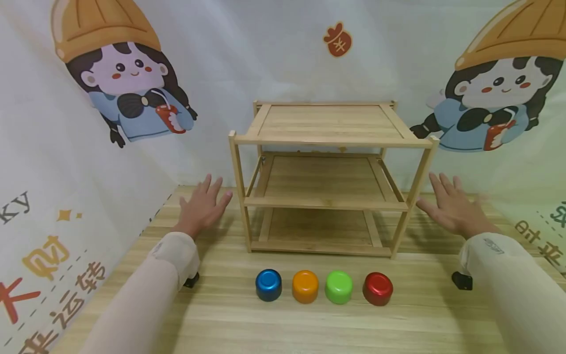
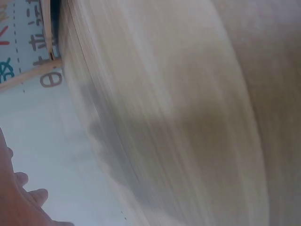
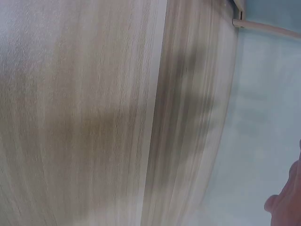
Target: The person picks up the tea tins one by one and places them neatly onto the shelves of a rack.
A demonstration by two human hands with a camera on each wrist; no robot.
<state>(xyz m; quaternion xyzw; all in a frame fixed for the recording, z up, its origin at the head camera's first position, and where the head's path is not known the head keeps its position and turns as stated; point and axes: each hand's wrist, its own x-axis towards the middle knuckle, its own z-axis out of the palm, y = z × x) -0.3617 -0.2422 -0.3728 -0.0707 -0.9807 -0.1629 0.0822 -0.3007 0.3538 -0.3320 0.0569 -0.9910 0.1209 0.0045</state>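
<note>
My left hand point(image 1: 202, 206) is held with fingers spread to the left of a wooden three-tier rack point(image 1: 327, 202), holding nothing. On the rack's other side my right hand point(image 1: 455, 206) is likewise spread, with nothing in it. In front of the rack stands a row of short round things, like lids or small tins: blue point(image 1: 268, 284), orange point(image 1: 305, 286), green point(image 1: 338, 287) and red point(image 1: 378, 288). Neither hand touches them. Only part of the left hand point(image 2: 21, 202) shows in the left wrist view, and a sliver of the right hand point(image 3: 288, 202) in the right wrist view.
A wood-grain table point(image 1: 327, 329) lies under everything. Behind and beside it hangs a white printed cloth point(image 1: 274, 49) with cartoon figures and lettering. The rack's front posts point(image 1: 240, 187) rise between the two hands.
</note>
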